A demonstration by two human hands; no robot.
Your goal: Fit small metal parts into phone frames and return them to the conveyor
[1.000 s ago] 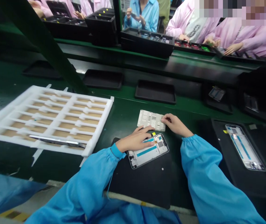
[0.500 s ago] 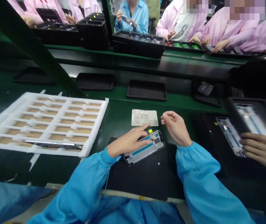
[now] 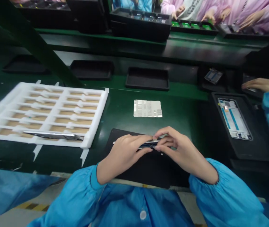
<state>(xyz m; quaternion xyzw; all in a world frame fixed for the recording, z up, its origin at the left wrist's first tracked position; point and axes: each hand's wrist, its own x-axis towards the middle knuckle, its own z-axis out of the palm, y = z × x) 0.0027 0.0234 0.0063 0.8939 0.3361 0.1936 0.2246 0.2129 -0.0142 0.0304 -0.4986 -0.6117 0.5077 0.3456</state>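
A phone frame (image 3: 150, 144) is tipped up on its long side above the black mat (image 3: 146, 171), so mostly its narrow edge shows. My left hand (image 3: 127, 149) wraps round its left part, thumb in front and fingers behind. At its right end, my right hand (image 3: 178, 146) grips it between thumb and bent fingers. Any small part under the right fingertips is too hidden to make out. Beyond the hands lies a pale sheet (image 3: 148, 108) with rows of small silvery strips. One small white dot (image 3: 162, 154) shows on the mat below my right fingers.
On the left, a white foam tray (image 3: 96, 121) holds one phone (image 3: 54, 135) on edge. Black trays (image 3: 147, 78) line the back. At right, another phone frame (image 3: 235, 118) lies in a black tray, and a co-worker's hand (image 3: 264, 84) reaches beyond it. A green post (image 3: 42, 56) slants across the left.
The phone frame has gone from lying flat to tipped up on its side. My right hand has come from beside the sheet onto the frame. The co-worker's hand has moved farther back.
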